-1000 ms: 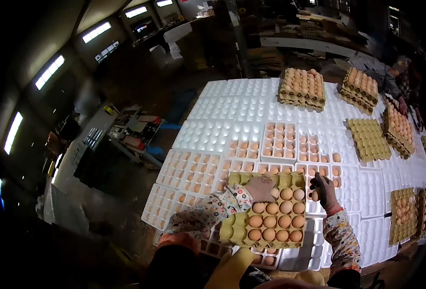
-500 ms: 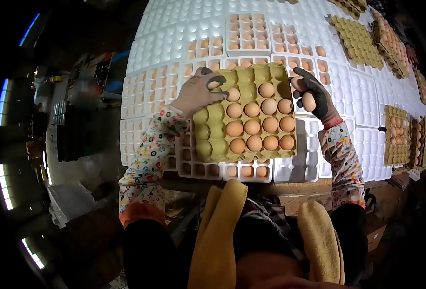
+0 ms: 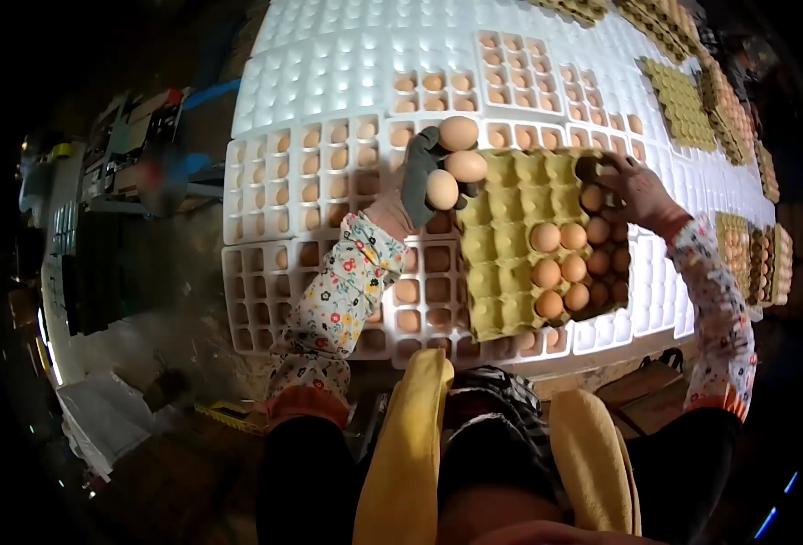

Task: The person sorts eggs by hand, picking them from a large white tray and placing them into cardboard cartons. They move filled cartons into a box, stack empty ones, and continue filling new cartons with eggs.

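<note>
My left hand (image 3: 417, 182), in a dark-palmed glove, is closed around three brown eggs (image 3: 465, 167), held just left of a yellow-green pulp egg tray (image 3: 501, 209). At the tray's upper right corner, my gloved right hand (image 3: 636, 193) has its fingers curled down over an egg (image 3: 592, 197); its fingertips are partly in shadow. Several brown eggs (image 3: 547, 272) sit in the tray's lower right cups, the rightmost ones shaded. The cups on the left and upper side hold nothing. Beneath the tray lie white foam egg boxes (image 3: 297, 234).
Many white foam boxes cover the table, some with eggs (image 3: 518, 68) in their cells. Other pulp trays (image 3: 680, 102) lie at the upper right, and stacked trays of eggs (image 3: 769, 259) stand at the right edge. Equipment (image 3: 133, 145) is off to the left.
My left hand has moved off the tray and now holds three eggs. My right hand has gone from beside the tray to its upper right cups. The view has shifted, with the tray farther right.
</note>
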Demonstrator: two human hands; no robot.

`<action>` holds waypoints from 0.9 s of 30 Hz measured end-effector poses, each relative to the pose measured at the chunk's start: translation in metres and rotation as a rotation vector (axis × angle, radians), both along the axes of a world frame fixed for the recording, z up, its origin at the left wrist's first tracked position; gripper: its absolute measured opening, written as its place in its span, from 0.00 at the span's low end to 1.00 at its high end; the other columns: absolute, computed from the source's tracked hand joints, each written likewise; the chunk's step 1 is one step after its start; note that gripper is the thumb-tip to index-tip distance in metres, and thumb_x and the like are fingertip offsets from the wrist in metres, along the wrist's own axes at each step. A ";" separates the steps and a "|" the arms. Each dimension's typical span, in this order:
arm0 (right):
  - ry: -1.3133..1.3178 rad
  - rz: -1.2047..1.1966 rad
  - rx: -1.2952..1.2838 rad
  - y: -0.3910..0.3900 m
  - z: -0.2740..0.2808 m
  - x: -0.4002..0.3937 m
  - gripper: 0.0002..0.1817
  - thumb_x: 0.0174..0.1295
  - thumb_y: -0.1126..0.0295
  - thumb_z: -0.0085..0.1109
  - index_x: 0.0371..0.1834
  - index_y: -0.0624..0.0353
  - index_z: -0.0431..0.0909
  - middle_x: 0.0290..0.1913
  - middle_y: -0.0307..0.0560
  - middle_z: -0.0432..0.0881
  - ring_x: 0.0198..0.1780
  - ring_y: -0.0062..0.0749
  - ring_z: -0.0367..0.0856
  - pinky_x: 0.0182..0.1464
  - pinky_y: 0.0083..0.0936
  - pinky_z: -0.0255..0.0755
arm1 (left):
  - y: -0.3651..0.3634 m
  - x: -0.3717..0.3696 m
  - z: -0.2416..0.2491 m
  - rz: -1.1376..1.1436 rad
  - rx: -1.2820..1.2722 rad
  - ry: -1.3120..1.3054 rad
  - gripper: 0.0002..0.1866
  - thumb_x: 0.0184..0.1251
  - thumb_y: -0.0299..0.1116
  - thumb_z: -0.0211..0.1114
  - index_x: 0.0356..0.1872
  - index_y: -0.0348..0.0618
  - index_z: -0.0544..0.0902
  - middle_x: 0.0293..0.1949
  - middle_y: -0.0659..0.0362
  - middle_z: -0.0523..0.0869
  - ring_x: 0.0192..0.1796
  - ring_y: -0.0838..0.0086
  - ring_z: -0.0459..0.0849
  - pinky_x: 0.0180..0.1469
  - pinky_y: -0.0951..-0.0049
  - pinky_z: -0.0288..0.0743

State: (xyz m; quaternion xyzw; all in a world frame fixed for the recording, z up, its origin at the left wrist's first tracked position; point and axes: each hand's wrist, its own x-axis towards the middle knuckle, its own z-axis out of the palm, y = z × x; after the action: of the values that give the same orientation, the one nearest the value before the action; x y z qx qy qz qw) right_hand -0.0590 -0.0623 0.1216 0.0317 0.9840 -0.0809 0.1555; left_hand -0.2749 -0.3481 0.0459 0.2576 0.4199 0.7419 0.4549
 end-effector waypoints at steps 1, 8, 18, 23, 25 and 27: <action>0.079 -0.052 -0.084 0.002 -0.005 0.002 0.32 0.41 0.57 0.71 0.54 0.53 0.79 0.61 0.58 0.70 0.53 0.54 0.77 0.56 0.39 0.73 | -0.016 -0.025 -0.008 0.020 -0.010 -0.111 0.18 0.74 0.40 0.53 0.56 0.39 0.74 0.41 0.59 0.81 0.35 0.73 0.83 0.32 0.75 0.79; 0.130 -0.551 -0.962 -0.055 -0.021 -0.152 0.28 0.57 0.65 0.65 0.58 0.71 0.72 0.56 0.44 0.75 0.53 0.27 0.76 0.52 0.23 0.73 | -0.067 -0.228 -0.040 0.320 -1.076 0.830 0.27 0.63 0.54 0.61 0.46 0.36 0.80 0.41 0.50 0.83 0.45 0.64 0.81 0.45 0.63 0.76; 0.026 0.329 0.029 -0.104 -0.144 -0.431 0.27 0.56 0.59 0.63 0.61 0.50 0.75 0.64 0.53 0.71 0.51 0.44 0.80 0.57 0.35 0.74 | -0.038 -0.309 -0.085 0.536 -0.841 1.057 0.20 0.63 0.43 0.57 0.56 0.52 0.79 0.50 0.46 0.82 0.52 0.54 0.80 0.57 0.58 0.72; 0.583 -0.079 -0.611 -0.147 -0.197 -0.480 0.18 0.63 0.69 0.56 0.56 0.60 0.76 0.48 0.53 0.82 0.46 0.36 0.83 0.51 0.27 0.74 | 0.009 -0.323 -0.150 0.752 -0.864 1.031 0.23 0.63 0.37 0.55 0.60 0.45 0.74 0.57 0.46 0.75 0.60 0.49 0.71 0.64 0.56 0.63; 0.724 -0.273 -0.798 -0.160 -0.224 -0.477 0.19 0.64 0.68 0.54 0.57 0.59 0.75 0.50 0.54 0.82 0.50 0.41 0.81 0.55 0.29 0.73 | 0.003 -0.335 -0.159 0.779 -0.693 0.830 0.19 0.62 0.33 0.55 0.54 0.42 0.78 0.52 0.48 0.81 0.56 0.54 0.77 0.60 0.60 0.68; 0.751 -0.453 -1.141 -0.163 -0.211 -0.455 0.19 0.65 0.71 0.51 0.59 0.63 0.74 0.51 0.52 0.82 0.51 0.37 0.81 0.56 0.27 0.72 | -0.013 -0.333 -0.129 0.735 -0.638 0.417 0.17 0.65 0.32 0.55 0.52 0.39 0.79 0.43 0.50 0.85 0.46 0.62 0.82 0.51 0.67 0.73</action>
State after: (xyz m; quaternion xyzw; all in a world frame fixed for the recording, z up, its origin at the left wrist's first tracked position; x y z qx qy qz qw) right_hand -0.5144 -0.2258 -0.0891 0.1190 0.7448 -0.6180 -0.2217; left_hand -0.6082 -0.3614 -0.0826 0.0844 0.7690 0.6207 0.1273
